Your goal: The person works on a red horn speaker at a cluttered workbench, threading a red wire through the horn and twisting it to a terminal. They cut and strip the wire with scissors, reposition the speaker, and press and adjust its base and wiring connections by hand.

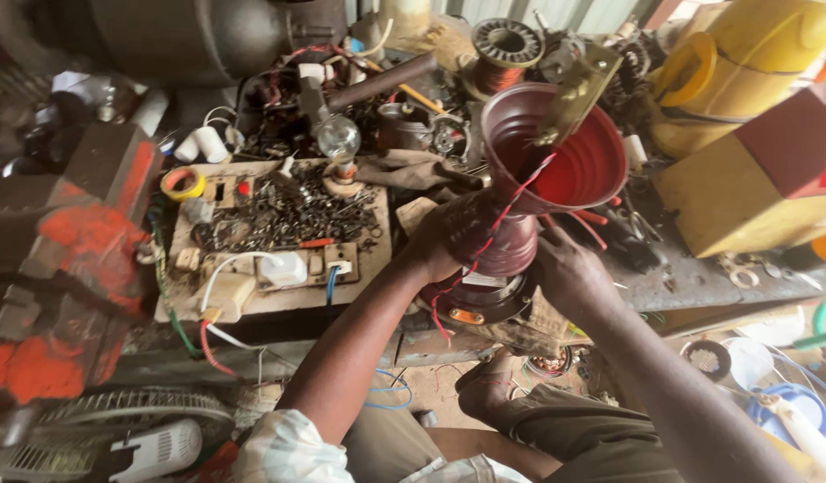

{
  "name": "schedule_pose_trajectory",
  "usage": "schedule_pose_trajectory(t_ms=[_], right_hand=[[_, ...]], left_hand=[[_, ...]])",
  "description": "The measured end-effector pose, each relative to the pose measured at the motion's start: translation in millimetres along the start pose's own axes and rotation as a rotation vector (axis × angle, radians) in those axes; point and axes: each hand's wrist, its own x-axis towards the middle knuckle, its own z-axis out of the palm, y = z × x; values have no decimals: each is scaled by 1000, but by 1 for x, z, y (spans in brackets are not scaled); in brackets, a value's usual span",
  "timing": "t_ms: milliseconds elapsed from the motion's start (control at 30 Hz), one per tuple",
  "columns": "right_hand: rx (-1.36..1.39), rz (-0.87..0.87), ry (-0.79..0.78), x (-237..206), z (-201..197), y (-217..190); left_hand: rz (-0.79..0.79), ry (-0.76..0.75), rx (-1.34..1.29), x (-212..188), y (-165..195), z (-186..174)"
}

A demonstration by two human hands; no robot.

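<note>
Both hands, left (431, 246) and right (569, 268), grip a maroon motor housing (493, 237) whose red cup (569, 152) apparently holds only wires (511, 210).

The funnel-topped motor (511, 215) stands centre; the board (252, 300) lies at nine o'clock, the vice (64, 259) beyond it.

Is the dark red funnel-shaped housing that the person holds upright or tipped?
Tipped. The dark red housing leans, its open mouth turned up and toward the right, while the left hand and right hand grip its narrow middle.
</note>
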Motion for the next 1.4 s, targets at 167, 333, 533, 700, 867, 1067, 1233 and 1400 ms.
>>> schedule_pose_trajectory(t_ms=[167,333,533,700,867,1067,1233,1400], right_hand=[[-99,-258,123,2,-4,3],[-208,-275,155,5,-21,6],[-66,-14,-27,9,-26,-3],[-106,15,-119,6,-20,0],[-30,-38,-43,4,-5,24],[-2,73,28,-19,12,22],[203,-66,195,-73,23,7],[361,98,66,-132,42,-9]], left_hand=[[439,100,304,2,-6,-3],[146,32,221,-4,-1,-1],[-323,41,-297,0,-1,10],[-216,23,-330,-1,-4,10],[-192,-24,-45,-1,-1,4],[-127,-28,-88,1,2,2],[-38,-28,46,-3,-7,2],[90,13,207,-6,-13,4]])
